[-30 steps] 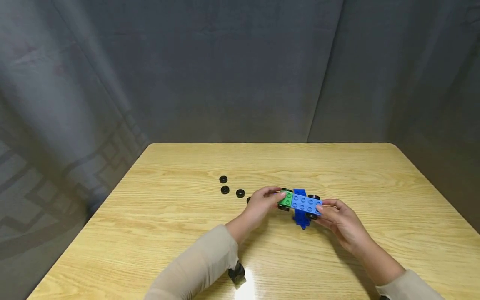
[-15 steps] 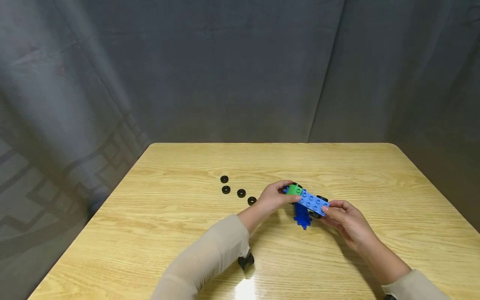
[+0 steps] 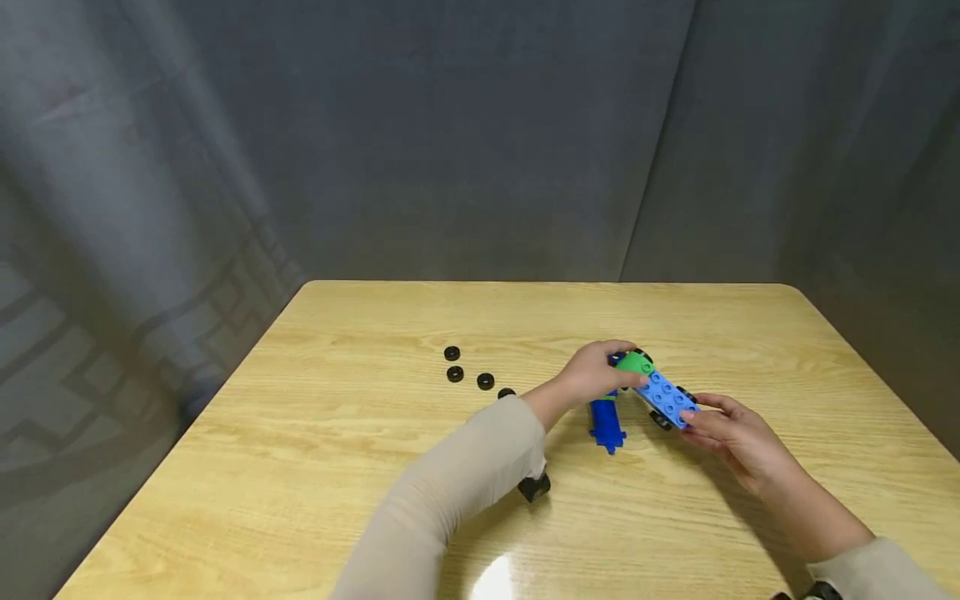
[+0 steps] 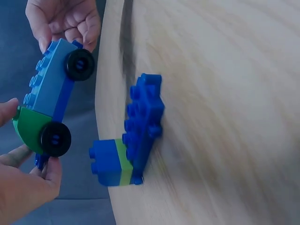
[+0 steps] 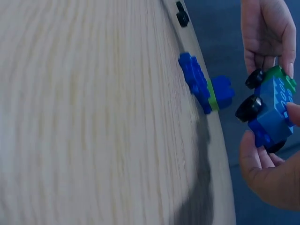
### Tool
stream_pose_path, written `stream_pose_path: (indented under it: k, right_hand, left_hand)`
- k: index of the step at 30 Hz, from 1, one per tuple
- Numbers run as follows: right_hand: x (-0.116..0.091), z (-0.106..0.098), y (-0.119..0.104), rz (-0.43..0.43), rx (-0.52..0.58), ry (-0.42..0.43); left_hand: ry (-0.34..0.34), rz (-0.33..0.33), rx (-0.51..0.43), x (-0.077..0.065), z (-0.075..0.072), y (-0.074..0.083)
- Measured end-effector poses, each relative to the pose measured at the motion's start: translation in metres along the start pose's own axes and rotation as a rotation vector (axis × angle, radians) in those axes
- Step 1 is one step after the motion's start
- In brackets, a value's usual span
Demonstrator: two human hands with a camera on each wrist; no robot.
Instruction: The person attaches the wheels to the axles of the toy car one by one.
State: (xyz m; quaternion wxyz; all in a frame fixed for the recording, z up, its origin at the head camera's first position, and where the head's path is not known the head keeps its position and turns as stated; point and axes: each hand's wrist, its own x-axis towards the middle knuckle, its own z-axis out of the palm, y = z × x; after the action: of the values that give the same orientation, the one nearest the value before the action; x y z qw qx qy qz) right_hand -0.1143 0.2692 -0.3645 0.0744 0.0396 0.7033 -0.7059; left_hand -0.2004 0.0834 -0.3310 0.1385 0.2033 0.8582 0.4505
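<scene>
Both hands hold a toy car [image 3: 666, 398] built of a light blue studded brick, a green brick and a dark blue base with black wheels. My left hand [image 3: 592, 373] pinches its green end, thumb on top. At the blue end, my right hand [image 3: 738, 435] grips with its thumb over the studs. The left wrist view shows the car [image 4: 56, 89] lifted off the table, two wheels facing the camera. Below and left of it, a dark blue studded base [image 3: 606, 427] lies on the table, with a light green piece and a blue brick [image 4: 108, 161] at one end.
Several loose black tires lie left of the hands, among them one tire [image 3: 452, 353] at the back and another tire [image 3: 485, 381] nearer. The left forearm overlaps one more. A wooden table [image 3: 285, 467] spreads beneath, with a grey curtain [image 3: 465, 150] behind it.
Both hands have carried the toy car to the right, away from over the dark blue base. The car has turned so its green end points farther back. The base shows more fully now.
</scene>
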Motion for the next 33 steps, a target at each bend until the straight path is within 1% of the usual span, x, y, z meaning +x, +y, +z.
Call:
stream_pose_path:
  k: [2,7,11,15,19,23,29,33]
  right_hand:
    - [0.002,-0.006,0.000,0.006,-0.039,-0.009]
    - [0.004,-0.019,0.001,0.029,-0.133,-0.028]
    - [0.004,-0.025,0.003,0.049,-0.187,-0.044]
    - [0.004,-0.028,0.004,0.055,-0.224,-0.057]
    - [0.002,-0.030,0.003,0.055,-0.284,-0.049]
    - [-0.001,-0.031,0.002,0.061,-0.363,-0.042]
    - [-0.006,-0.031,0.003,0.075,-0.447,-0.067]
    - [-0.007,-0.032,0.003,0.088,-0.468,-0.078]
  left_hand:
    - [-0.004,0.007,0.018,0.006,0.004,0.003]
    - [-0.004,-0.010,0.009,0.017,0.015,0.006]
    - [-0.010,-0.007,-0.002,0.023,0.023,0.006]
    - [-0.010,-0.021,-0.006,0.028,0.029,0.006]
    - [-0.013,-0.041,0.012,0.032,0.034,0.007]
    - [-0.033,-0.045,0.043,0.033,0.039,0.006]
    - [-0.090,-0.024,0.096,0.031,0.045,0.008]
    - [-0.115,-0.013,0.130,0.033,0.049,0.008]
